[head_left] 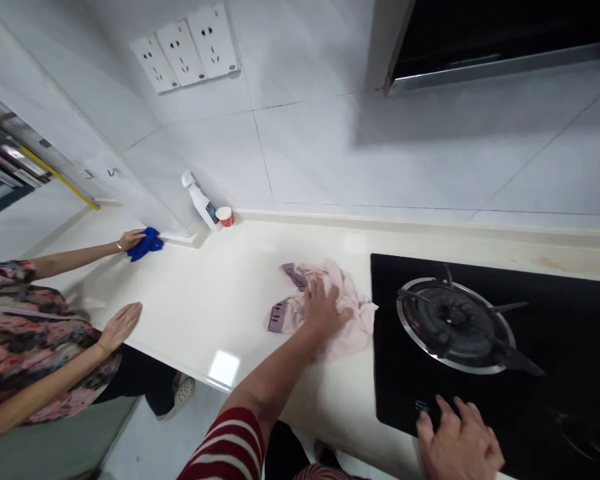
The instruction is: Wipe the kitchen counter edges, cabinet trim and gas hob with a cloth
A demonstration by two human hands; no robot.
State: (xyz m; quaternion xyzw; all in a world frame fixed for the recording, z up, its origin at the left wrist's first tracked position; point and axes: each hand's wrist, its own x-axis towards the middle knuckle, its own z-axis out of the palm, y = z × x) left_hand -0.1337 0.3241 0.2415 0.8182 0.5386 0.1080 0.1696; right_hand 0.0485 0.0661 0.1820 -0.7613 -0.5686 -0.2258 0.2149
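Observation:
A crumpled pink cloth [347, 337] with greyish-purple labelled ends lies on the white countertop, its right corner touching the cooktop's edge. My left hand [325, 307] presses down on the cloth, fingers bunched into it and thumb out to the side. At the lower right, my right hand [460, 440] rests on the front edge of the black glass cooktop [395, 373], fingers apart and holding nothing. A round gas burner [453, 323] with metal pot supports sits just beyond that hand.
At the left, a co-worker's hand [131, 240] holds a blue cloth [146, 245] on the counter; their other hand [120, 327] lies flat near its front edge. A white spray bottle [200, 203] and red-and-white cup [225, 216] stand by the wall. A black range hood [500, 33] overhangs.

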